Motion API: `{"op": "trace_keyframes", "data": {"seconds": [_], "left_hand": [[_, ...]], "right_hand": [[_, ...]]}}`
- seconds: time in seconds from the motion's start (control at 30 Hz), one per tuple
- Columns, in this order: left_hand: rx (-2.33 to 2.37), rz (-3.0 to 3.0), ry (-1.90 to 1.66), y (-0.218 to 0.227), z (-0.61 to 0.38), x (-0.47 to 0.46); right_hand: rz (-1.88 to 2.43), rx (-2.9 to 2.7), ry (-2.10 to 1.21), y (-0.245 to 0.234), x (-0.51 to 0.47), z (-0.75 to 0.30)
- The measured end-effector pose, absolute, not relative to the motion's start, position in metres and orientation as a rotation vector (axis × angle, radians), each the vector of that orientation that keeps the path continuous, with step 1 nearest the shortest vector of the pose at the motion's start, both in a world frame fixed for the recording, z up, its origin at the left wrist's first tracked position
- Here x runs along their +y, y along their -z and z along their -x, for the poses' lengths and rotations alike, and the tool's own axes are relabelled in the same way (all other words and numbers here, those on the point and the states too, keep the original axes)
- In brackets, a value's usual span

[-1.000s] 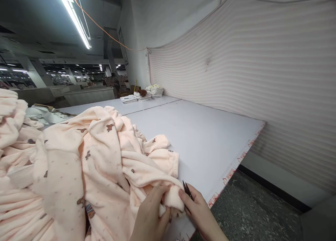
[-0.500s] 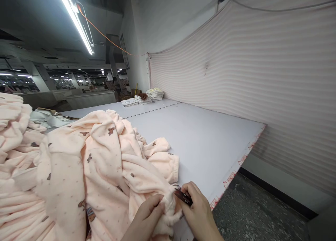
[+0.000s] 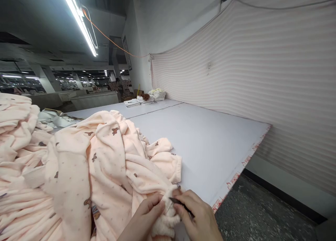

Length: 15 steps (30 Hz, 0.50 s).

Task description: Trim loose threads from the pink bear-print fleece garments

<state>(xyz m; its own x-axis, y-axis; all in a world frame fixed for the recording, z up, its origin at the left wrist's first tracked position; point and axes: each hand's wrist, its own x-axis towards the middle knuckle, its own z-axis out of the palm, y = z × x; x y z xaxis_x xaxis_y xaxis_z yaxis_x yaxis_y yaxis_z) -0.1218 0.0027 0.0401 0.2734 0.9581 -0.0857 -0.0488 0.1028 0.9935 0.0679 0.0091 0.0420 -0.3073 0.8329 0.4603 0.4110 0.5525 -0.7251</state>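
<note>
A peach fleece garment [image 3: 110, 157] with brown bear prints lies heaped on the table, its gathered cuff end near the front edge. My left hand [image 3: 147, 213] is closed, pinching the fabric beside that cuff [image 3: 166, 221] between thumb and fingers. In my right hand [image 3: 198, 213] are small dark thread snips [image 3: 181, 203], their tip pointing left against the cloth. The fingers of this hand are wrapped round the snips, hiding most of the handle. Whether the blades are apart cannot be made out.
The pale table [image 3: 210, 139] has a red-printed edge on the right, with a speckled floor [image 3: 249, 206] beyond. More peach fleece [image 3: 15, 129] is piled at left. Paper stacks [image 3: 157, 95] stand at the far end. Striped cloth [image 3: 249, 66] hangs along the wall.
My right hand has turned and moved slightly left, bringing the snips' tip closer to my left fingers at the cuff. My left hand keeps its pinch. The whole view has shifted slightly.
</note>
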Motion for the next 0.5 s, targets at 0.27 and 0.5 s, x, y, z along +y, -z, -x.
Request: {"op": "trace_keyframes", "data": {"seconds": [0.27,0.5], "left_hand": [[1.465,-0.892,-1.616,-0.100,0.184,0.000],[1.155,-0.483,-1.884,-0.153,0.212,-0.011]], "right_hand": [[1.389,-1.921,-0.516,0.018,0.066,-0.078],[1.421,-2.017,-0.492,0.033,0.116,-0.062]]}}
